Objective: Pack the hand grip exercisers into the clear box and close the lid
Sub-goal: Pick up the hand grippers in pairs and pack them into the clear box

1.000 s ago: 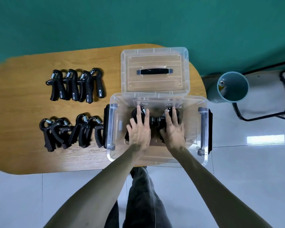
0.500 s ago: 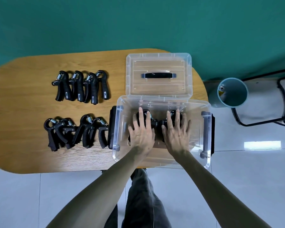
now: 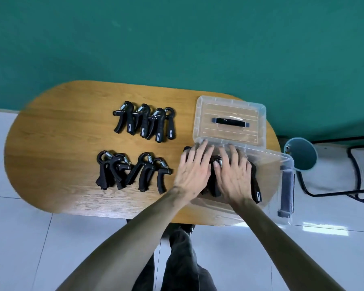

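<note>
Now both hands press exercisers down inside the clear box.
Left hand and right hand lie flat, fingers spread (grip open, clasping nothing); loose exercisers wait at nine o'clock, left hand nearer, lid at twelve.

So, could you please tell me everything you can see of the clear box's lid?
The lid is a clear plastic rectangle with a raised rim and ribbed lines, so the wooden table shows through it. A black carry handle with grey ends lies flat across its middle. It is off the box, lying flat on the table at the far edge, right behind the clear box. Neither hand touches it.
</note>
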A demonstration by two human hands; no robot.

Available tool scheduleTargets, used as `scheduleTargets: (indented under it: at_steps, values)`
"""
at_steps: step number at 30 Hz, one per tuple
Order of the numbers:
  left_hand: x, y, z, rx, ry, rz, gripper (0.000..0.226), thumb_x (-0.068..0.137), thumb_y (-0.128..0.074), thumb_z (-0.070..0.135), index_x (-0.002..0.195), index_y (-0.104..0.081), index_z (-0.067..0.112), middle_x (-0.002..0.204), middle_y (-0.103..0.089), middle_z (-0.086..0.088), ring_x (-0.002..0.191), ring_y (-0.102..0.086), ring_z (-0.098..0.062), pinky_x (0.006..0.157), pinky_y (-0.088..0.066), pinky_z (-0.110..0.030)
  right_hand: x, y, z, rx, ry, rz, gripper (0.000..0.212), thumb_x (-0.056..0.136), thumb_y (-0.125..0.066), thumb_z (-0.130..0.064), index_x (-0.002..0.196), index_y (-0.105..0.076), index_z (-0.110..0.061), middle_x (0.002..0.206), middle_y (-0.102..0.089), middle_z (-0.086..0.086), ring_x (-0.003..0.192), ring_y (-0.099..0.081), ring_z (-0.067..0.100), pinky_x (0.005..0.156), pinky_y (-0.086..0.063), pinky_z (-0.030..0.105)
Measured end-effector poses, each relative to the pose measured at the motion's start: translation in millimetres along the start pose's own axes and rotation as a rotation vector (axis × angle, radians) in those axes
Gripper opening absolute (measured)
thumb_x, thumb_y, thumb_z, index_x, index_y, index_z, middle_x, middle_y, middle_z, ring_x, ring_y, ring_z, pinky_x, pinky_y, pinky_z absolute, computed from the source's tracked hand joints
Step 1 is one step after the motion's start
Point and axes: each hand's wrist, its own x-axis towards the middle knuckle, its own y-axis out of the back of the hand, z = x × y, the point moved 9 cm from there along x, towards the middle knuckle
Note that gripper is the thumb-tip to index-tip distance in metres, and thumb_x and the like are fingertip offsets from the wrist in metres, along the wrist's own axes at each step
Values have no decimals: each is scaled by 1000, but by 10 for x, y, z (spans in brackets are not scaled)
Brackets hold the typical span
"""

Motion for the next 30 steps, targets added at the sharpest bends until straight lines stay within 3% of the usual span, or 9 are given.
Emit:
scheduleTargets:
  at_steps: [4,6,9,14,20,26,30]
  values:
    - [-170,135,-598,25,91,-92,63,108,-30,41,160,-16,10,169,-16,-16,145,-34,-35,112,-36,-51,3,61,-545,-59,23,-26,58,104,-31,-48,155,-32,-20,157,-36,20,137,-40,44,106,-36,56]
    - [-262,239,-900,37,142,-133,65,107,-21,47,160,-16,10,169,-12,-17,143,-36,-35,109,-37,-51,3,23,-819,-73,16,-64,61,105,-25,-51,157,-28,-20,158,-33,21,140,-37,45,108,-36,58]
    - [-379,429,-1283,77,171,-132,66,107,-21,48,161,-19,11,169,-14,-17,139,-40,-34,104,-40,-49,17,-7,-1168,-97,35,-84,59,107,-25,-50,158,-24,-20,159,-30,23,142,-35,46,110,-36,59]
    - [-712,518,-1972,61,248,-162,62,108,-22,46,159,-20,11,169,-16,-15,141,-37,-34,107,-38,-49,90,-89,-1840,-101,115,-96,61,105,-25,-52,157,-23,-21,161,-28,19,142,-33,45,111,-34,58]
    - [-1088,224,-2627,-15,392,-265,61,109,-19,46,161,-12,15,170,-9,-11,148,-26,-34,115,-30,-52,234,-430,-2494,-123,208,-138,57,106,-30,-47,155,-26,-17,161,-27,21,139,-36,45,107,-37,57]
    - [-1353,-128,-3168,-13,469,-278,64,107,-14,48,160,-4,14,169,-9,-14,142,-32,-33,112,-35,-52,485,-945,-2792,-115,241,-204,57,106,-30,-45,155,-26,-16,161,-25,21,140,-34,47,105,-39,61]
    - [-1515,-496,-3331,-39,550,-322,68,107,-12,50,161,9,14,170,3,-14,153,-17,-36,119,-28,-55,720,-1205,-2950,-110,264,-211,57,106,-28,-45,155,-22,-16,162,-21,21,142,-31,47,106,-38,61]
